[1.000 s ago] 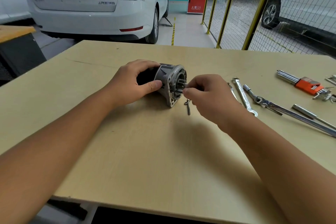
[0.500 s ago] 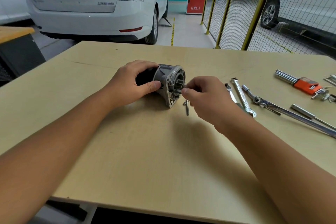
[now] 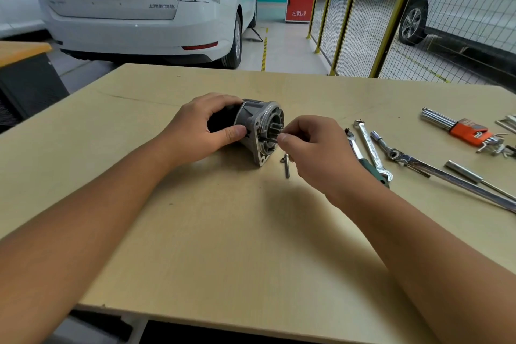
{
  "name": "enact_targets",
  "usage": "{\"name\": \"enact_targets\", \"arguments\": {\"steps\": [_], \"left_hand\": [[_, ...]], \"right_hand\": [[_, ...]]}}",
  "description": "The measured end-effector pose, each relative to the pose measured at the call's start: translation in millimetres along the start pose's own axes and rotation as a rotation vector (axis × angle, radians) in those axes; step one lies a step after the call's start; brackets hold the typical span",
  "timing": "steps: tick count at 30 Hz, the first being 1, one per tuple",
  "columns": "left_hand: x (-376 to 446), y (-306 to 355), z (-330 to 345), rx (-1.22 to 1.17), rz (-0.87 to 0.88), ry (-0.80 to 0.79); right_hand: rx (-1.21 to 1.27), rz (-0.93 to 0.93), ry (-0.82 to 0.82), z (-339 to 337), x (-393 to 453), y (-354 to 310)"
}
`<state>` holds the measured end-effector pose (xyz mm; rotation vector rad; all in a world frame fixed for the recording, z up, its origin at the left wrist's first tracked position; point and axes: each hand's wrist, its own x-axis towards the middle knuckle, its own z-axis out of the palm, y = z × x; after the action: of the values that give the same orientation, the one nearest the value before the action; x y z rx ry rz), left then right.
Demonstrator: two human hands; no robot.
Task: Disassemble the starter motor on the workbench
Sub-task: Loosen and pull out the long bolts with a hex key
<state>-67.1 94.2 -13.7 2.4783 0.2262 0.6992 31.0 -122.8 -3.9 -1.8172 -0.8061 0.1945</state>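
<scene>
Left hand (image 3: 195, 131) grip clamped round starter motor (image 3: 258, 128) lying on table (image 3: 223, 232). Right hand (image 3: 315, 148) grip pinches thin bolt (image 3: 272, 139) at motor's flange face; loose bolt (image 3: 286, 166) beside.

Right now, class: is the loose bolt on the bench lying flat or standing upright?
Lying flat. The bolt rests lengthwise on the workbench, beside the starter motor flange.

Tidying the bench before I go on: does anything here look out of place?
One loose bolt lies alone on the workbench beside the starter motor, apart from the tools at the right. It could roll.
</scene>
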Motion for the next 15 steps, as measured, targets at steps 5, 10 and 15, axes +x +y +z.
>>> {"name": "enact_targets", "arguments": {"steps": [5, 10, 15], "left_hand": [[0.6, 2.9, -0.7, -0.032, -0.024, 0.021], [3.2, 3.8, -3.4, -0.138, -0.091, 0.001], [0.8, 4.4, -0.9, -0.117, -0.076, -0.01]], "right_hand": [[0.025, 0.019, 0.011, -1.4, 2.0, -1.7], [-0.029, 0.014, 0.04, -3.6, 4.6, -2.4], [-0.034, 0.04, 0.037, -3.9, 4.6, 0.3]]}}
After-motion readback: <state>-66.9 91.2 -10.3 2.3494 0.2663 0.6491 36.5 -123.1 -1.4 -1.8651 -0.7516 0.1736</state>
